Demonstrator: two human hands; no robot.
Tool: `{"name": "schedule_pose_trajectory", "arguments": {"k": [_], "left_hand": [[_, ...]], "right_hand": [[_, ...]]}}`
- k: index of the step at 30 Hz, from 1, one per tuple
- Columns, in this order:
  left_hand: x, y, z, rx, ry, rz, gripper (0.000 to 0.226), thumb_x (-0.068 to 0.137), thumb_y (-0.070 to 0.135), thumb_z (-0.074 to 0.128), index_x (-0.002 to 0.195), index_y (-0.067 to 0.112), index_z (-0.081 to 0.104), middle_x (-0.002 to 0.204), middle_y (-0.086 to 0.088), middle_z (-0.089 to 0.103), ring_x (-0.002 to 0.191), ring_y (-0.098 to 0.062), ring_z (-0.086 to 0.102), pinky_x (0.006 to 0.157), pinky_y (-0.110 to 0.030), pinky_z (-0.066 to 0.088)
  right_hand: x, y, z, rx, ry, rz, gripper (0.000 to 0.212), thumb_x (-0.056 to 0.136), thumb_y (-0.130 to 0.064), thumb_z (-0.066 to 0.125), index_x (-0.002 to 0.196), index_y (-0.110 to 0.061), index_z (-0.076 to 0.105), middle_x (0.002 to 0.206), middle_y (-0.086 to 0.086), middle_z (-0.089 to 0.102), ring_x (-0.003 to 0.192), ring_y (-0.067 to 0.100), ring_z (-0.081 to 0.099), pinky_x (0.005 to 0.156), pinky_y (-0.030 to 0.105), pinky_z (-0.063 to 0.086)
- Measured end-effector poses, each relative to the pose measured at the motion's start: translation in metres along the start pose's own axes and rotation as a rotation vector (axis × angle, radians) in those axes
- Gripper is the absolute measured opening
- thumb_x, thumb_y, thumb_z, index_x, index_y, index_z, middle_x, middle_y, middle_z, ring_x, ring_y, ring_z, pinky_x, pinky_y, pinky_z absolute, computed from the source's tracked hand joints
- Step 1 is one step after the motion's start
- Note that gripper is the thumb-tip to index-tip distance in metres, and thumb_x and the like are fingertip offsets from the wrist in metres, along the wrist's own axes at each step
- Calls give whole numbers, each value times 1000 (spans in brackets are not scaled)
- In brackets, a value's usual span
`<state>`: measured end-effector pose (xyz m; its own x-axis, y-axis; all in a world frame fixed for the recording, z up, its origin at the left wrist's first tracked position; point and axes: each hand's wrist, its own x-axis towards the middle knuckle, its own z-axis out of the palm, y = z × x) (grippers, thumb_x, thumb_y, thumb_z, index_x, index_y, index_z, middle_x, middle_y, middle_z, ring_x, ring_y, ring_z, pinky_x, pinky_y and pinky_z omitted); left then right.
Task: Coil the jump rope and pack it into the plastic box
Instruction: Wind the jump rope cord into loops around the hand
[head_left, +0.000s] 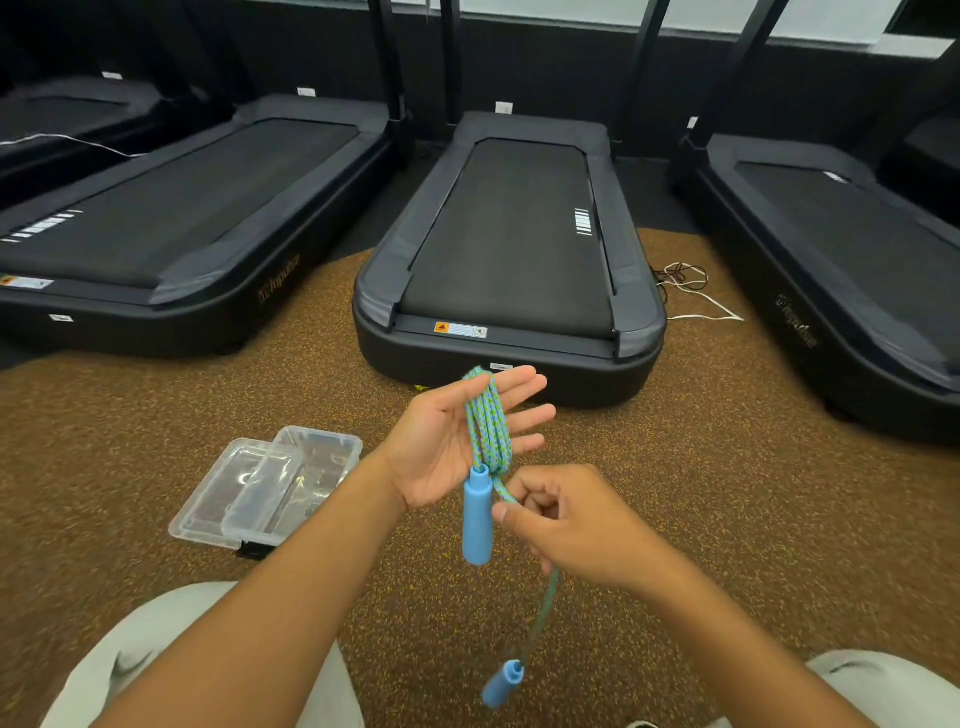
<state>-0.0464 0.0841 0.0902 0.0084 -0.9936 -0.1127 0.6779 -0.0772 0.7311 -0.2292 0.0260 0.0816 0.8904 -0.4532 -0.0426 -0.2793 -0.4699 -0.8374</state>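
The jump rope (487, 422) is blue-green braided cord with two light blue handles. Several loops of it are wound lengthwise around my left hand (457, 441), which is held palm up with fingers spread. One handle (477, 514) hangs below that palm. My right hand (563, 525) pinches the free strand just below the loops. The strand trails down behind it to the second handle (503, 683), dangling near my lap. The clear plastic box (298, 480) lies open on the floor at the left, its lid (228, 486) overlapping it.
I sit on brown speckled rubber flooring, my knees in light trousers (171, 654) at the bottom. Three dark treadmills stand ahead, the middle one (511, 249) just beyond my hands. Loose cables (691, 291) lie between the middle and right treadmill.
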Motion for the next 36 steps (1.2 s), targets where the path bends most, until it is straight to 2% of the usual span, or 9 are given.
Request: {"name": "schedule_pose_trajectory", "arguments": {"k": [4,12,18,20,23,27,30,33,36], "left_hand": [[1,0,-2,-8,6,1,53,103,31,38,148,6,47,152,-11,53,138,-36,51,116,-54,37],[2,-3,-3,29,20,-33,52,102,31,39,146,6,49,150,-10,55,136,-35,53,118,-55,34],[0,-11,5,75,14,-121,50,105,29,36,145,4,50,147,-11,58,122,-27,65,91,-39,58],[0,-14,7,62,2,-157,50,105,28,38,144,1,50,143,-14,60,118,-28,67,86,-38,60],[-1,-17,9,121,-52,-217,50,106,30,36,143,0,51,134,-18,64,109,-26,69,95,-45,58],[-2,-19,10,161,-124,-301,48,106,34,37,134,1,57,122,-18,69,106,-28,71,101,-49,53],[-3,-21,9,173,-172,-382,55,103,37,40,139,-3,53,131,-25,61,120,-37,64,101,-49,53],[-5,-20,10,184,-259,-446,50,102,36,41,139,4,54,131,-22,62,114,-39,67,95,-46,57],[-7,-19,8,191,-328,-492,55,102,38,39,143,3,50,137,-23,60,105,-34,71,88,-42,60]], "right_hand": [[-2,-4,-3,-35,50,-72,23,91,-30,71,73,-16,64,52,-4,51,50,7,41,53,29,36],[-9,-18,-30,-129,136,-170,20,86,-12,75,68,-21,68,47,-11,49,45,3,38,52,10,29],[-9,-13,-44,-128,195,-176,10,85,-29,77,77,-25,73,61,-3,68,57,7,61,55,34,48],[-9,-13,-46,-142,198,-182,7,85,-29,79,79,-26,75,65,-4,71,55,6,53,55,33,44],[-10,-13,-49,-135,191,-165,6,86,-22,80,81,-25,78,76,-28,73,55,4,51,54,22,41],[-8,-11,-50,-186,210,-171,3,85,-27,81,85,-28,78,72,-14,74,55,0,52,56,24,43],[-7,-9,-52,-185,206,-161,4,85,-31,82,87,-30,78,73,-10,74,58,5,55,59,31,47],[-6,-6,-52,-154,181,-145,6,84,-29,83,87,-28,78,72,-8,75,60,1,57,60,28,49],[-5,-3,-53,-141,158,-128,8,83,-31,84,88,-29,78,76,-6,76,67,18,67,67,42,57]]}}
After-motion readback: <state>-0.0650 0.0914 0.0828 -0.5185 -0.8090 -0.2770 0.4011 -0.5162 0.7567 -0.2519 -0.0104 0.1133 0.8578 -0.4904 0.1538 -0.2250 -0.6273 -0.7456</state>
